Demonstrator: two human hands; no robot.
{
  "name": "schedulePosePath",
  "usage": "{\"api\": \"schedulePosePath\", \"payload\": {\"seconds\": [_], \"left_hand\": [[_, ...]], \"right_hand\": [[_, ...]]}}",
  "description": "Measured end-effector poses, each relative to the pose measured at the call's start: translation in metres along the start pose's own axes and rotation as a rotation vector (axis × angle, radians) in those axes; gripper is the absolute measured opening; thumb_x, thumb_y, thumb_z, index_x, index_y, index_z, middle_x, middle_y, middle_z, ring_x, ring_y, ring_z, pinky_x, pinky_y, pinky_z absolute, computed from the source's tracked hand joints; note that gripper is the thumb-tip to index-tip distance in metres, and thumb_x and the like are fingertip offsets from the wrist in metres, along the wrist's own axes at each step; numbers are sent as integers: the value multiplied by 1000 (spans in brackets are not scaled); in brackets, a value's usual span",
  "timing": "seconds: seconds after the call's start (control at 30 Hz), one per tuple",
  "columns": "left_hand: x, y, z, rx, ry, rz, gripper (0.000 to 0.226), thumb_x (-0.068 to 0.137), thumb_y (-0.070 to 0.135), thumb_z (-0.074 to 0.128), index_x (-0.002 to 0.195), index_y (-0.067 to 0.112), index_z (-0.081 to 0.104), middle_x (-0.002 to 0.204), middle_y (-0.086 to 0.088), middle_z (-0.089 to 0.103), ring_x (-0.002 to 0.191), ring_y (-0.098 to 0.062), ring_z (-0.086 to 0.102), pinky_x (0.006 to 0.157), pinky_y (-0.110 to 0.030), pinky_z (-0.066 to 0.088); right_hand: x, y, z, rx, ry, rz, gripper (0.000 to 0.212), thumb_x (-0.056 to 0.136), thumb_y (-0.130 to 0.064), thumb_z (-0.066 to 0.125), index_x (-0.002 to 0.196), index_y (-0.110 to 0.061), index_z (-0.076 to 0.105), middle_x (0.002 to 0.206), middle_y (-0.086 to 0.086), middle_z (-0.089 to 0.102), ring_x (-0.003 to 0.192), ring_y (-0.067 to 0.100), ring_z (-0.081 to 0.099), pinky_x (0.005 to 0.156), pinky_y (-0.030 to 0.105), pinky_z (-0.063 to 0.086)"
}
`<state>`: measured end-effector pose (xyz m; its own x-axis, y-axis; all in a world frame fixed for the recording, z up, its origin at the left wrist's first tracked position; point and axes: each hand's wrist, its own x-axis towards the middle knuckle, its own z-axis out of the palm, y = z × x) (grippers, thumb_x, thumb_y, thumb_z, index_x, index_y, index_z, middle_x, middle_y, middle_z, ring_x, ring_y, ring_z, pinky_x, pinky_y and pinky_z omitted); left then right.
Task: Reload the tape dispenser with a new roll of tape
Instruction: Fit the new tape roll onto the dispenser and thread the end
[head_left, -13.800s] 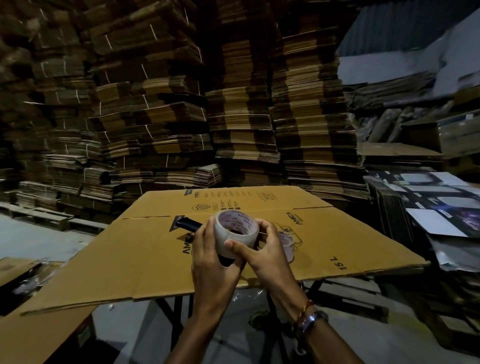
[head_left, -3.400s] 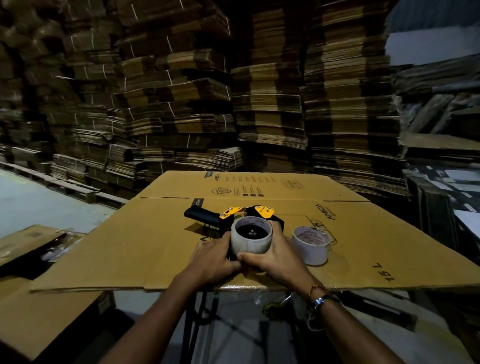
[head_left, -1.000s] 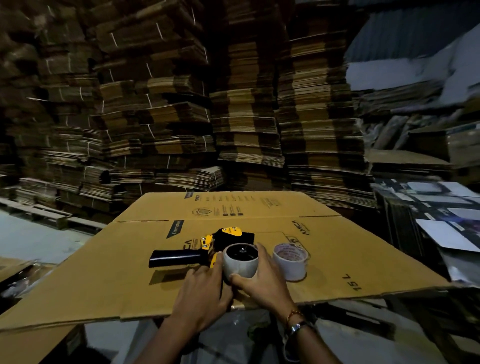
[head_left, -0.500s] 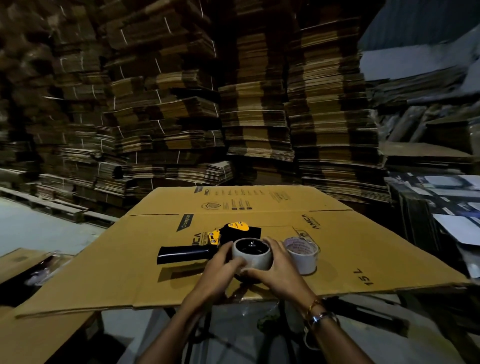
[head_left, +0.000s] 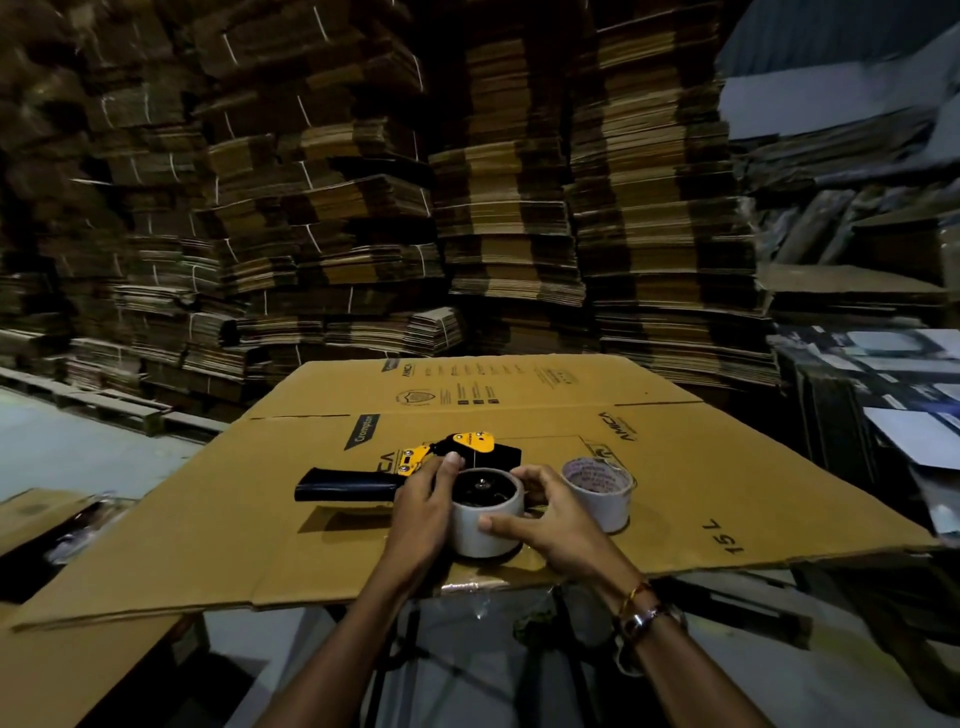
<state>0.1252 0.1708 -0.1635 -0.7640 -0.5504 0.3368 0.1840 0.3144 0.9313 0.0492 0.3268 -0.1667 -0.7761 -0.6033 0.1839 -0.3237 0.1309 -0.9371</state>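
Near the front edge of the flattened cardboard sheet (head_left: 675, 519), your left hand (head_left: 423, 512) and right hand (head_left: 558, 525) curl around the white tape roll (head_left: 485, 530), seated on the black-and-yellow tape dispenser (head_left: 363, 483). Just right stands a second tape roll (head_left: 597, 493), touching nothing. Behind the far edge rise stacks of flat cartons (head_left: 493, 208).

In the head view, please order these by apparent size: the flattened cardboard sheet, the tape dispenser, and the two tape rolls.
1. Flattened cardboard sheet, clearly largest.
2. Tape dispenser.
3. Roll on the dispenser and loose roll: they look alike; hands partly cover the first, so no ranking.
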Motion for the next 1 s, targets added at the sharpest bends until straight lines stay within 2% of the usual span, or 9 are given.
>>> {"api": "schedulePosePath", "payload": {"seconds": [0.1, 0.17, 0.27, 0.33, 0.47, 0.6, 0.73, 0.87, 1.0], "left_hand": [[-7, -1, 1, 31, -3, 29, 25, 106, 41, 42, 103, 28, 63, 104, 5, 69, 98, -14, 67, 79, -31, 55], [-15, 0, 0, 112, -74, 46, 32, 101, 48, 45, 120, 27, 60, 125, 1, 66, 104, -7, 63, 81, -23, 52], [-23, 2, -7, 123, -202, -22, 80, 84, 64, 51, 154, 27, 37, 151, -2, 44, 136, -19, 47, 104, -32, 47], [-23, 4, -13, 110, -240, -47, 89, 80, 66, 54, 157, 29, 30, 157, 0, 37, 144, -21, 38, 113, -39, 42], [-17, 3, -13, 43, -265, -88, 61, 101, 46, 51, 156, 29, 31, 147, 0, 43, 128, -19, 50, 92, -27, 51], [-6, -3, -7, 78, -138, -26, 41, 109, 28, 41, 149, 18, 44, 146, -5, 52, 124, -13, 51, 89, -17, 43], [-3, -1, -4, 33, -147, -28, 33, 107, 38, 42, 137, 28, 53, 138, 1, 54, 128, -15, 51, 90, -21, 41], [-5, 2, -9, 99, -297, -74, 92, 79, 72, 64, 155, 30, 33, 133, 8, 39, 126, -14, 42, 99, -32, 40], [-4, 3, -14, 76, -415, -93, 122, 58, 55, 87, 158, 35, 21, 129, 16, 38, 126, -13, 42, 96, -25, 44]], "right_hand": [[-2, -2, 7, -47, 80, -2, 74, 68, -33, 91, 124, -19, 45, 114, -12, 58, 107, 3, 58, 87, 23, 55], [-3, -3, 11, -73, 115, -18, 75, 69, -37, 90, 125, -21, 43, 111, -16, 56, 103, 0, 56, 91, 28, 56], [-3, -1, 12, -68, 91, -31, 79, 69, -47, 88, 129, -25, 41, 120, -10, 58, 109, 5, 59, 96, 34, 56], [-3, -1, 10, -96, 52, -36, 77, 71, -44, 87, 133, -26, 45, 124, -8, 59, 112, 6, 60, 94, 29, 56], [-5, -3, 4, 1, 60, -55, 59, 74, -53, 81, 120, -23, 59, 114, -9, 66, 103, 3, 63, 82, 16, 56], [-2, 5, 3, 73, 132, -22, 69, 68, -76, 69, 106, -18, 68, 108, 1, 73, 105, 17, 67, 97, 45, 56], [2, 5, 2, 85, 114, -29, 63, 69, -66, 71, 106, -16, 68, 109, 5, 73, 110, 21, 67, 99, 42, 55], [11, 4, 1, 68, 22, -4, 71, 71, -77, 67, 113, -20, 70, 116, 0, 74, 116, 15, 66, 105, 44, 51], [17, -5, -1, 129, -42, 67, 62, 91, -65, 49, 124, -17, 69, 122, -1, 73, 118, 13, 66, 104, 37, 51]]}}
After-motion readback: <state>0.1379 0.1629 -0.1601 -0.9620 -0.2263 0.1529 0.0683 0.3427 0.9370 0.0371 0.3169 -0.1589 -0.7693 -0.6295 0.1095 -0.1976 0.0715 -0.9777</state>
